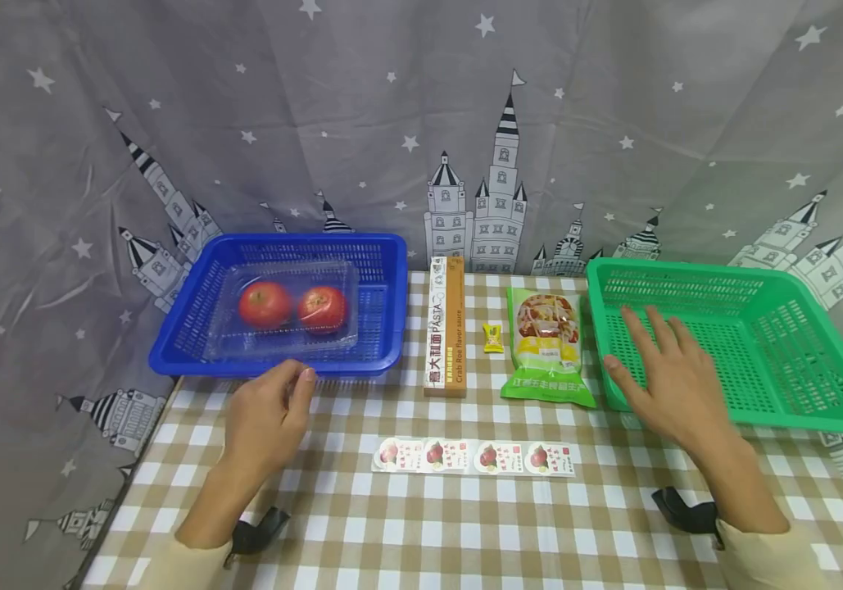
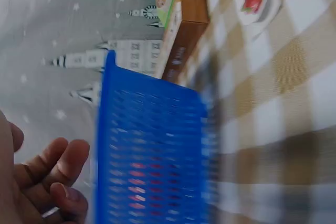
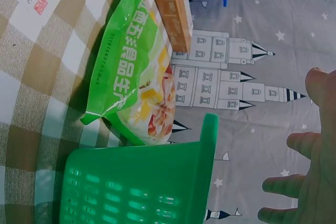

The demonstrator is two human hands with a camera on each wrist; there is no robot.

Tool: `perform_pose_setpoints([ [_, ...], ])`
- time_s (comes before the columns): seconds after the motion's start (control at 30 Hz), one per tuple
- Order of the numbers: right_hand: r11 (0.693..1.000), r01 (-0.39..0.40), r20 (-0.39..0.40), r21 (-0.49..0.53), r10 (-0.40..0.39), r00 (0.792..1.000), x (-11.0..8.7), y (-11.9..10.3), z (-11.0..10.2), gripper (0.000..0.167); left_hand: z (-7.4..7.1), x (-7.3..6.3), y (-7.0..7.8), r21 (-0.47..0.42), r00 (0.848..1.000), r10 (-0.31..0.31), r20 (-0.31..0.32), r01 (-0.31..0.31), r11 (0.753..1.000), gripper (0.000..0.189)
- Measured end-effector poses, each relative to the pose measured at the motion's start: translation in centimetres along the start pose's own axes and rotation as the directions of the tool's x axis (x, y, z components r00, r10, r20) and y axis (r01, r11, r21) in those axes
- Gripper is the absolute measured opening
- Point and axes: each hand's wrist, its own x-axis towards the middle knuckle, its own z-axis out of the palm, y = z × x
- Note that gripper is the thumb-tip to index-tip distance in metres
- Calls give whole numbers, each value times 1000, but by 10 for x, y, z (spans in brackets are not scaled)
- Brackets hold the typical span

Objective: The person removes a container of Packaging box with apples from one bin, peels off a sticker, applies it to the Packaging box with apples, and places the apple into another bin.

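Blue basket (image 1: 375,315) is at the back left of the table. Left hand (image 1: 266,414) is at its front rim. I read those fingers as loosely bent and released; left wrist view gives me a gap between fingertips and basket. Inside the basket I see a clear plastic box (image 1: 281,344) with two red apples (image 1: 323,310) side by side in it. Their red shows through the basket slots on the left wrist view, blurred.

Green basket (image 1: 760,352) is at the back right, set at an angle. Right hand (image 1: 675,385) is over its near left part, fingers spread and released, grasping nothing. Right wrist view shows me those fingertips apart from the rim.

Between the baskets, left to right, I have a pasta box (image 1: 446,328), a small yellow packet (image 1: 493,338) and a green-edged food bag (image 1: 548,344), the bag just beside the green basket. In front of them lies a strip of four apple labels (image 1: 473,457). All on a brown-and-white checked tablecloth (image 1: 436,533). Grey curtain (image 1: 362,147) with castles and stars behind.
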Motion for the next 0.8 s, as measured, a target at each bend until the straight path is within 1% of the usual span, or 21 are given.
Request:
perform_pose_setpoints([
  [0.03,1000,3,1,4,-3,1000,0,-1,0,72,1,-4,-4,-35,998,-53,16,54,998,21],
  [0.07,1000,8,2,5,-8,1000,0,-2,1,72,3,-8,-9,-85,993,-116,32,118,989,25],
  [0.1,1000,12,1,6,-12,1000,1,-3,2,72,4,-11,-14,-133,981,-186,56,191,973,28],
  [0.13,1000,16,1,7,-16,1000,1,-4,2,72,5,-14,-18,-176,963,-256,82,267,948,31],
  [0.17,1000,20,0,8,-20,1000,1,-5,3,71,6,-17,-23,-217,940,-323,111,340,915,34],
  [0.2,1000,22,-1,9,-22,1000,2,-5,4,71,7,-19,-27,-259,910,-387,146,413,873,37],
  [0.23,1000,26,-4,7,-26,1000,2,-6,5,71,8,-20,-31,-300,876,-445,185,482,823,40],
  [0.3,1000,26,-4,8,-26,1000,3,-7,6,71,9,-21,-37,-357,801,-542,254,598,717,47],
  [0.33,1000,27,-7,6,-27,1000,3,-7,6,71,10,-20,-40,-380,764,-577,289,644,664,49],
  [0.4,999,32,-12,3,-32,999,4,-8,7,70,10,-18,-44,-419,697,-624,352,714,561,53],
  [0.43,999,36,-13,3,-36,999,5,-9,7,70,10,-17,-45,-435,669,-640,378,739,515,53],
  [0.47,999,39,-13,3,-38,999,5,-9,8,70,11,-16,-46,-449,643,-652,401,759,472,52],
  [0.5,999,44,-16,3,-44,999,6,-10,8,70,11,-15,-47,-460,622,-658,424,774,435,52],
  [0.53,999,49,-18,2,-49,999,7,-10,9,70,11,-14,-48,-470,606,-659,445,785,404,51],
  [0.6,998,63,-23,0,-63,998,8,-12,10,70,10,-13,-50,-503,592,-650,477,790,350,48],
  [0.63,997,72,-28,2,-72,997,9,-13,10,70,10,-13,-51,-525,588,-644,489,788,322,47],
  [0.67,997,80,-31,1,-80,996,9,-14,11,70,10,-13,-51,-547,590,-637,497,782,298,45],
  [0.7,996,89,-36,-3,-89,995,10,-15,12,70,9,-13,-52,-569,594,-629,501,774,277,44],
  [0.77,995,99,-38,3,-99,994,11,-18,14,69,9,-13,-53,-619,611,-612,502,748,238,40],
  [0.8,995,103,-38,6,-103,994,12,-19,15,69,8,-13,-53,-638,616,-606,503,738,220,39],
])
